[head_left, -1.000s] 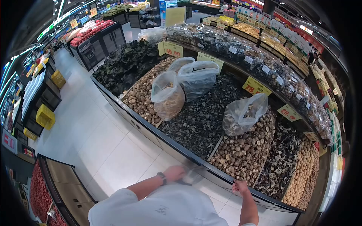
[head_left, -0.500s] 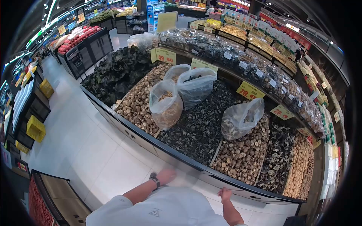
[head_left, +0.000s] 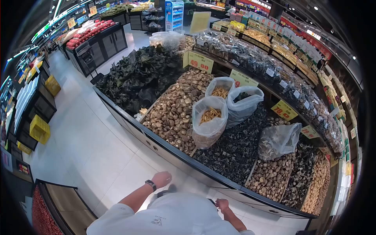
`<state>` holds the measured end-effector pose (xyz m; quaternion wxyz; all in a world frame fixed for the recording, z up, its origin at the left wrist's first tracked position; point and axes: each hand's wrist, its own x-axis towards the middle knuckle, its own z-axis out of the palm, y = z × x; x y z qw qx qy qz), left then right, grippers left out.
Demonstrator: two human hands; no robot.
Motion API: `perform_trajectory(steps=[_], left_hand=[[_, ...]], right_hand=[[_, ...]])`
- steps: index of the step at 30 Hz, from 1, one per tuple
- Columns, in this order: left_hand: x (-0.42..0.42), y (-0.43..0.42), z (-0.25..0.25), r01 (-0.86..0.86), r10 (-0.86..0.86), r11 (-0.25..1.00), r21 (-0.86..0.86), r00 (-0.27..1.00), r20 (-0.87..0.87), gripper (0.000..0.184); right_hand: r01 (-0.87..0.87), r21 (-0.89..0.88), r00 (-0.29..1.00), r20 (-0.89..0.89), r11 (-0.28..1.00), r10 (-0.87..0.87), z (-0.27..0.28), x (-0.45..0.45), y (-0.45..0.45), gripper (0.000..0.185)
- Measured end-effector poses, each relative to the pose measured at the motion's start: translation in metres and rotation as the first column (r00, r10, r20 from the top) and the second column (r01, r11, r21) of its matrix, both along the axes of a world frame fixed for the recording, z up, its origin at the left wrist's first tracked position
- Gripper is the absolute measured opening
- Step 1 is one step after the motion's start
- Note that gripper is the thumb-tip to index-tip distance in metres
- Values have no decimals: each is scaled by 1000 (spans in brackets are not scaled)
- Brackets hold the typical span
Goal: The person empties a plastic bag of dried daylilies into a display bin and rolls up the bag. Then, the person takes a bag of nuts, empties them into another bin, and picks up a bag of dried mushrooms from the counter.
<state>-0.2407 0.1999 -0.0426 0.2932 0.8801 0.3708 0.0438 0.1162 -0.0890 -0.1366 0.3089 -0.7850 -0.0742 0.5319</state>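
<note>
Here, the left hand, with a dark watch at its wrist, is the nearer of the two to the open plastic bag of brown strips. The bag lies far and to the right of the left fingers, past the front rim of the worktop; its long axis is roughly upright, mouth up. From the right hand, it lies far and slightly left. Both hands are apart from the bag, over the floor on the near side.

The left fingers look loosely curled and close together, with nothing visible in them. The right fingers are bent inward; a dark edge shows beside them, perhaps a held object or a shoe, and I cannot tell whether they grip it.

The bag rests between dried mushrooms on its left and black fungus on its right, with a second bag just beside it.
</note>
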Motion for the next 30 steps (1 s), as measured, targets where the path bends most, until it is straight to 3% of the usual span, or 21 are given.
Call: perform_trajectory(steps=[13, 15, 20, 24, 27, 30], left_hand=[[-15, 34, -12, -105, 106, 994, -18, 994, 28, 13], [-13, 27, -10, -96, 96, 994, -43, 995, -6, 13], [0, 28, 1, -151, 149, 985, -90, 989, -21, 16], [17, 32, 2, -123, 121, 989, -81, 992, -29, 16], [38, 33, 10, -96, 95, 993, -74, 995, -23, 15], [57, 31, 15, -71, 71, 994, -80, 997, -10, 15]], right_hand=[[3, -55, 1000, 15, 998, -2, -17, 14, 52, 24], [-68, -65, 997, 33, 996, 70, -26, 17, 54, 23], [-143, -28, 986, 85, 989, 144, -25, 23, 67, 21], [-104, 49, 990, 104, 993, 99, -20, 33, 66, 20], [-14, 31, 998, 65, 999, 12, -8, 33, 53, 25], [-35, -127, 995, 86, 991, 46, -19, 37, 35, 25]])
